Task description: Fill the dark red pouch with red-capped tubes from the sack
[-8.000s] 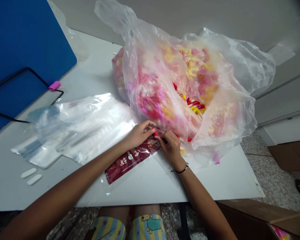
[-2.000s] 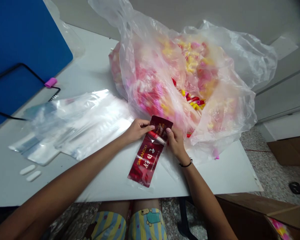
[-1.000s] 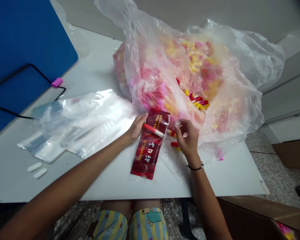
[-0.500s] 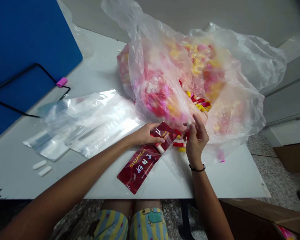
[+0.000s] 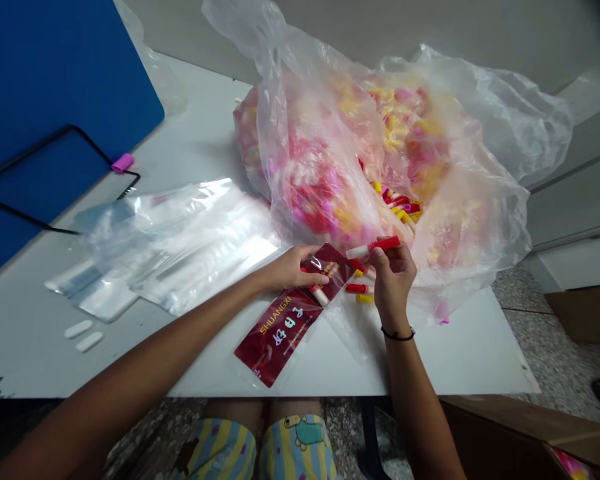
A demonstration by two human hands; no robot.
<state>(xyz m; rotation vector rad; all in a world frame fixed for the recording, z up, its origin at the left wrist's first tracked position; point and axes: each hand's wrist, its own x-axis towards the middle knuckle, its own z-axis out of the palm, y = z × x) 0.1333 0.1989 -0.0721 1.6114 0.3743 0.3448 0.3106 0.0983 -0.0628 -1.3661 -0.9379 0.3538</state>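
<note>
My left hand (image 5: 293, 268) grips the open top of a dark red printed pouch (image 5: 275, 340) marked SHUANGXI, which lies on the white table (image 5: 130, 360). A red-capped white tube (image 5: 319, 295) sits partly inside the pouch, next to my left fingers. My right hand (image 5: 393, 277) holds up a red-and-white tube (image 5: 373, 247) between its fingers. Just below it, a red tube (image 5: 356, 288) and a yellow tube (image 5: 364, 298) lie loose on the table. Behind my right hand sits a large transparent plastic bag (image 5: 460, 233) full of pink, yellow and red tubes.
A stack of transparent plastic sleeves (image 5: 180, 247) lies left of my hands. Beyond it are a blue board (image 5: 55, 73) with a black wire frame (image 5: 65, 177) and a pink clip (image 5: 123, 163). Two small white pieces (image 5: 84, 335) lie near the table's front edge.
My right hand has left the pouch and now holds a red-and-white tube taken from the tubes by the bag. The pouch has swung to lie slanted, and loose tubes lie on the table.
</note>
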